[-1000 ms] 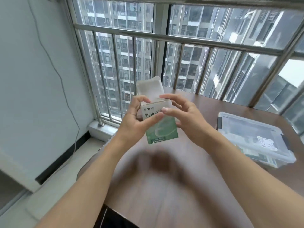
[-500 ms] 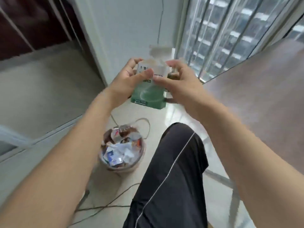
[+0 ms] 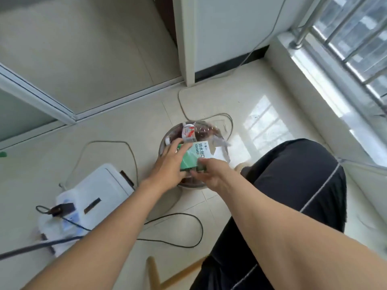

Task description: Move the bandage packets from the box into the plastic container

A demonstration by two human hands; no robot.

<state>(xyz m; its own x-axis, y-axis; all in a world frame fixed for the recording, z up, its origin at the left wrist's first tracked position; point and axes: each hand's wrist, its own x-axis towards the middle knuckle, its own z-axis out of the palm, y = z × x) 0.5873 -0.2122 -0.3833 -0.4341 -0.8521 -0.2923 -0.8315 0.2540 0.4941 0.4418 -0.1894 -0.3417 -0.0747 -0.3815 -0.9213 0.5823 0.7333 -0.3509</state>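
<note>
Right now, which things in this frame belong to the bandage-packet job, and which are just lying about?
Job:
green and white cardboard bandage box
left hand and right hand, both gripping it

Lying about:
round waste bin full of wrappers
white plastic floor appliance
black cable
pale cable

The plastic container is out of view.

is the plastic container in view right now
No, the view looks down at the floor, where both hands hold the green box over a full bin.

Green-and-white box (image 3: pixel 193 156) — tilted (flap open) — above the bin.
</note>
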